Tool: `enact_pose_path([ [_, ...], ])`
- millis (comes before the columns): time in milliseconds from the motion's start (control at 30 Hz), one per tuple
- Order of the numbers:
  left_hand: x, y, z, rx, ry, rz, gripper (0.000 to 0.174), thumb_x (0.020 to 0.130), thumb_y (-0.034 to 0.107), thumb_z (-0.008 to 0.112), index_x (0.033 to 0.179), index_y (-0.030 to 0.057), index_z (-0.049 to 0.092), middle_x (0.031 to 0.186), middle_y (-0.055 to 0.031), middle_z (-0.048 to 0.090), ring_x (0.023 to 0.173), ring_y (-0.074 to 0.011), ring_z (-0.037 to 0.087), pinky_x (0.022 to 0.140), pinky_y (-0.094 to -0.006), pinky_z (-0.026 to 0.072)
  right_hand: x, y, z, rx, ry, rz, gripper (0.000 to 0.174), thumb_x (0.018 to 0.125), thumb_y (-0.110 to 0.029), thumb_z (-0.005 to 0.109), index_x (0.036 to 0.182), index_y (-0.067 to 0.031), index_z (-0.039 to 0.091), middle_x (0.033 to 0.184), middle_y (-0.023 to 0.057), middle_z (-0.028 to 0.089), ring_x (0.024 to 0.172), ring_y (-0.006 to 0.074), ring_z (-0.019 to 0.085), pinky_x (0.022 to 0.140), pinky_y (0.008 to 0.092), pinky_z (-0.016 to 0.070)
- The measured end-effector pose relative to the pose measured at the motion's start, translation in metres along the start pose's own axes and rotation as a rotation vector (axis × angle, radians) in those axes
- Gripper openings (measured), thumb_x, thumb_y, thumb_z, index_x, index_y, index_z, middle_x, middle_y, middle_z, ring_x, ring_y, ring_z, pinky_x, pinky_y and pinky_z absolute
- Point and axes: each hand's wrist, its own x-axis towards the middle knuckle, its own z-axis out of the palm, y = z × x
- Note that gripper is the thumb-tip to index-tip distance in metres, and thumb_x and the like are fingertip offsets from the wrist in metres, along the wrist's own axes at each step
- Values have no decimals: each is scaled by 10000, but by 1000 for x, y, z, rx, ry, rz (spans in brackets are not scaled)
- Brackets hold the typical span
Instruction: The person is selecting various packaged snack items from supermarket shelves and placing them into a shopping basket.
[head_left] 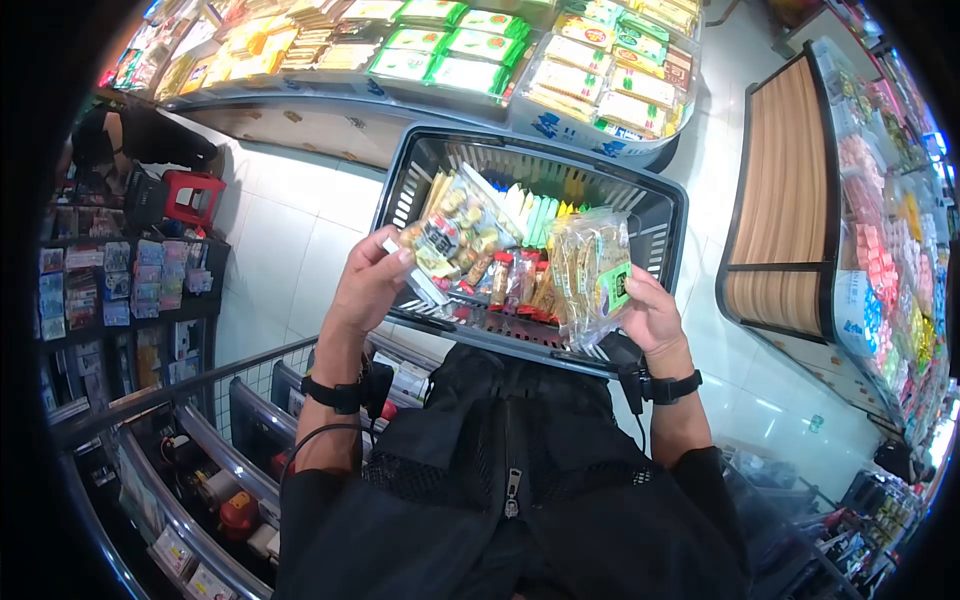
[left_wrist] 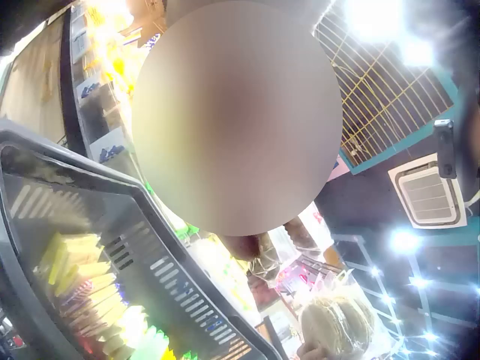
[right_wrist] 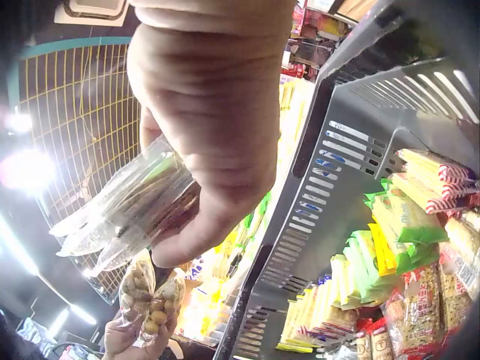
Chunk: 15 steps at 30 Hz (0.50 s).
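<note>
Held over the left part of a dark grey shopping basket (head_left: 640, 196) is a clear bag of round snacks (head_left: 462, 232) with a dark label. My left hand (head_left: 372, 283) pinches its edge between thumb and fingers. At the basket's right side, my right hand (head_left: 653, 318) grips several clear packs (head_left: 590, 265) of thin, flat brownish food with a green label. The right wrist view shows these packs (right_wrist: 146, 202) tilted under my thumb. Inside the basket are green packets (head_left: 538, 220) and red-and-clear snack packs (head_left: 518, 280). A blurred disc hides the left hand's work in the left wrist view.
Snack displays (head_left: 440, 50) run along the far side of the basket. A wood-fronted shelf (head_left: 785, 170) stands at right. Left are a red stool (head_left: 192, 197), a crouching person (head_left: 150, 140) and racks (head_left: 110, 280). Metal rails (head_left: 200, 440) lie close at lower left.
</note>
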Motion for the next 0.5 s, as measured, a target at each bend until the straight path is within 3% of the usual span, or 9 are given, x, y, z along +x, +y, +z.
enact_pose_path([
  [100, -2, 0, 25, 68, -31, -35, 110, 885, 127, 640, 932, 44, 586, 1008, -42, 642, 885, -78, 570, 784, -233, 453, 2, 3, -2, 82, -26, -21, 569, 869, -126, 500, 1375, 86, 350, 1311, 191, 526, 1202, 288, 529, 1042, 421, 397],
  [233, 1, -7, 43, 250, -53, -65, 273, 882, 127, 638, 1114, -11, 604, 1022, -45, 646, 934, -96, 580, 844, -262, 466, 8, 5, 1, 118, -31, -43, 551, 861, -122, 508, 1359, 75, 377, 1283, 187, 546, 1167, 284, 556, 1029, 416, 415],
  [267, 2, -8, 50, 276, -54, -56, 323, 881, 123, 636, 1166, -20, 590, 997, -35, 642, 879, -84, 585, 795, -254, 487, 8, 6, 1, 107, -8, -53, 545, 859, -131, 522, 1346, 76, 393, 1271, 191, 554, 1153, 285, 566, 1022, 413, 423],
  [400, 6, -11, 61, 283, -89, -86, 279, 883, 124, 633, 1123, -16, 600, 959, -30, 642, 793, -58, 586, 675, -222, 498, 5, 4, 0, 3, 60, -93, 535, 890, -187, 566, 1343, 49, 409, 1260, 164, 568, 1153, 264, 568, 1023, 405, 423],
  [500, 8, -19, 58, 325, -81, -153, 350, 869, 119, 653, 1174, -37, 585, 1070, -50, 644, 953, -94, 578, 873, -270, 456, -2, 3, -4, -68, 65, -126, 557, 901, -227, 603, 1351, 34, 406, 1271, 138, 562, 1159, 245, 559, 1017, 387, 426],
])
